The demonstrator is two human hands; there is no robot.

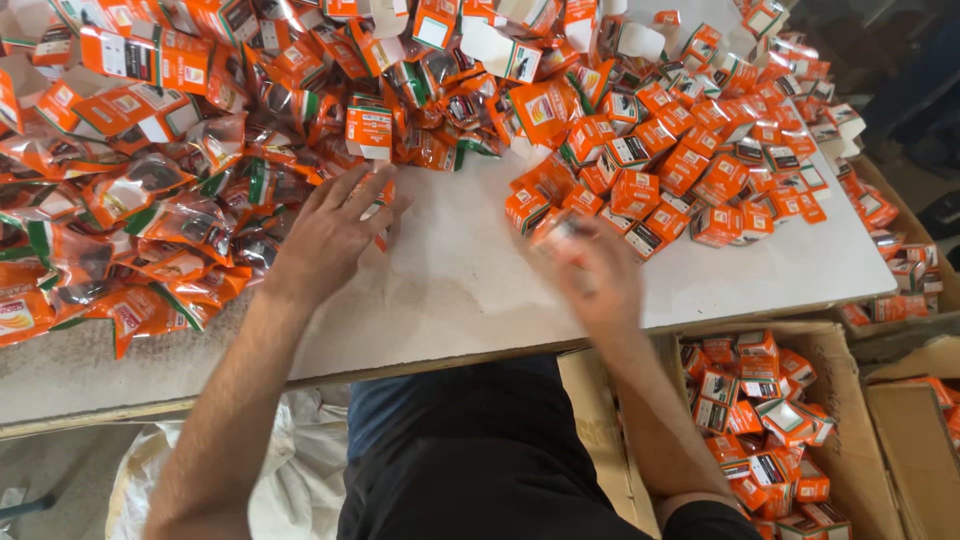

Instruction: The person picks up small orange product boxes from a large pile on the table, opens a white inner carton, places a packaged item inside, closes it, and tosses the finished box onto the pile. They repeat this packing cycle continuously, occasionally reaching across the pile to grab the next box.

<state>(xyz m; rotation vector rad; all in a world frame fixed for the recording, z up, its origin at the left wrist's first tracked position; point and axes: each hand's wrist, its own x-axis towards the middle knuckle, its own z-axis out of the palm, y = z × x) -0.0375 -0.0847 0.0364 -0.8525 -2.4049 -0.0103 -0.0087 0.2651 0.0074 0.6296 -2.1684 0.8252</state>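
On the table (440,290): both hands are kept within reach of the stock.
Left hand (330,235): fingers spread flat, laid against orange pouches (160,230).
Right hand (590,270): blurred; grip cannot be told, held just beside small orange boxes (690,160).
Carton (830,345): set below the table edge, part-filled with boxes.

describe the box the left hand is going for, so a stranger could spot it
On the white table, follow the left hand to its fingertips. A small orange box stands there, upright at the pile's near edge. Unlike the crinkly plastic sachets around it, it is a square carton.
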